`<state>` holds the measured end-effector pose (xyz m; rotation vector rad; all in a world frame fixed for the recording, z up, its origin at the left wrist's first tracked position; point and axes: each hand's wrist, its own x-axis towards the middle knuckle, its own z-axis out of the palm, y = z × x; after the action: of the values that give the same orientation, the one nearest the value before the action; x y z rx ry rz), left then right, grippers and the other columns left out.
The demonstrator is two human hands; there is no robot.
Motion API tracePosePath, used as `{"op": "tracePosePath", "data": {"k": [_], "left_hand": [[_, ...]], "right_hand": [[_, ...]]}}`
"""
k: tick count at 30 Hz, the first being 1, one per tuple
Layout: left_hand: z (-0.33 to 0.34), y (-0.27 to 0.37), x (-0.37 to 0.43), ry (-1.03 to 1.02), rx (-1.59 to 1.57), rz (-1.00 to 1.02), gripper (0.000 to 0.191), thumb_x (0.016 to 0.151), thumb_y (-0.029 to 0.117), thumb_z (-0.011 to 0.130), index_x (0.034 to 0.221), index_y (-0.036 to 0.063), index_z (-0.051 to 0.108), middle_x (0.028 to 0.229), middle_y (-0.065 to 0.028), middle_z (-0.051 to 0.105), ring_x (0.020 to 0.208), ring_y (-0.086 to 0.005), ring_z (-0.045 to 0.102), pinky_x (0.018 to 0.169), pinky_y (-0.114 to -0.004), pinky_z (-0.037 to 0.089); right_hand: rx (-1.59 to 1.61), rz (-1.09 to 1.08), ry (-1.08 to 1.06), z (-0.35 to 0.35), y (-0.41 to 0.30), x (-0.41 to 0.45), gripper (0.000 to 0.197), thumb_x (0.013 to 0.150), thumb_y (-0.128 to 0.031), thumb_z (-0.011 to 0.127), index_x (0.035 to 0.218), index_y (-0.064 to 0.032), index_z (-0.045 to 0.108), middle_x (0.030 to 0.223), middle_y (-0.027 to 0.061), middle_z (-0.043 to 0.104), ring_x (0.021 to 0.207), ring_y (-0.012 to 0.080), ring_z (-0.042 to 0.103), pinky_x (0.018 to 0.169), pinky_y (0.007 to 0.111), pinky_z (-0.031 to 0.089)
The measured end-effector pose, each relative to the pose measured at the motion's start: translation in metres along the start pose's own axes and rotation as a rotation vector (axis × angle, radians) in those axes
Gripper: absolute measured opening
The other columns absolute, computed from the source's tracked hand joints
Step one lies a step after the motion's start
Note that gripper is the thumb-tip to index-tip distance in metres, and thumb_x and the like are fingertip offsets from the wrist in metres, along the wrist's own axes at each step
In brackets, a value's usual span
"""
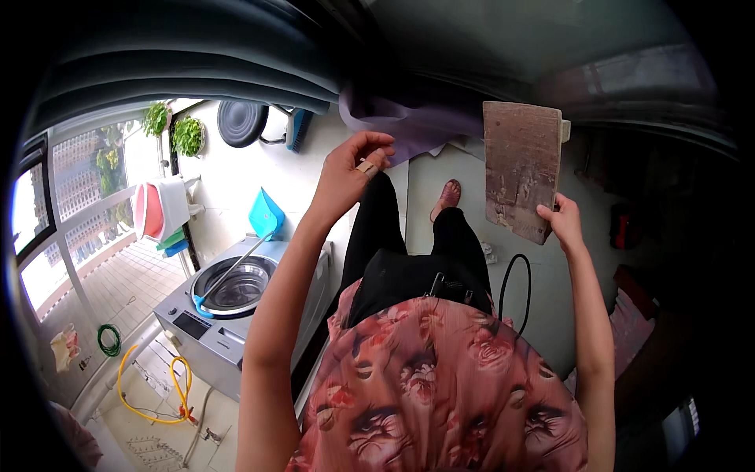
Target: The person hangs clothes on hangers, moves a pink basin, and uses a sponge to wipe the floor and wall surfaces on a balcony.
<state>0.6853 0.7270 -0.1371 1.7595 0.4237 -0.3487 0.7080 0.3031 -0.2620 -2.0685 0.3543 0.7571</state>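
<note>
My right hand [565, 223] grips a worn brown wooden board [520, 168] by its lower right corner, the thumb lying on the near face. The board is raised roughly upright, and a pale block [565, 131] shows behind its far edge. Loosely curled, my left hand [353, 171] holds nothing and hangs over my left knee. A tan band, perhaps an adhesive bandage [367, 169], wraps one of its fingers. Beyond that hand a piece of purple fabric [407, 127] droops toward the floor.
At left stands a grey washing machine [236, 295], a blue long-handled dustpan [266, 213] leaning across its round lid. A round black stool seat [242, 123] and potted plants [189, 136] are farther off. A black cable loop [515, 295] is by my right side; a yellow hose [150, 418] lies lower left.
</note>
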Motion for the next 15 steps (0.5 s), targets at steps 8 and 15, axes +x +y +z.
{"op": "tracePosePath", "data": {"k": [8,15], "left_hand": [[-0.076,-0.069,-0.103,0.414,-0.03,0.037,0.02,0.092,0.007,0.056,0.109,-0.0004,0.063,0.092,-0.0087,0.068,0.084,-0.0178,0.065,0.079,-0.03,0.05],[-0.115,-0.115,-0.139,0.409,0.406,0.326,0.039,0.073,0.006,0.069,0.112,0.0078,0.062,0.114,-0.0077,0.059,0.114,-0.028,0.053,0.095,-0.038,0.045]], "right_hand": [[-0.972,-0.727,-0.21,0.089,-0.166,-0.013,0.018,0.075,-0.014,0.072,0.084,-0.0023,0.063,0.077,0.0181,0.065,0.078,0.0375,0.063,0.07,0.046,0.048],[-1.124,-1.216,-0.453,0.25,-0.238,-0.047,0.015,0.073,-0.01,0.07,0.075,-0.004,0.056,0.075,0.0152,0.065,0.076,0.0345,0.062,0.071,0.046,0.047]]}}
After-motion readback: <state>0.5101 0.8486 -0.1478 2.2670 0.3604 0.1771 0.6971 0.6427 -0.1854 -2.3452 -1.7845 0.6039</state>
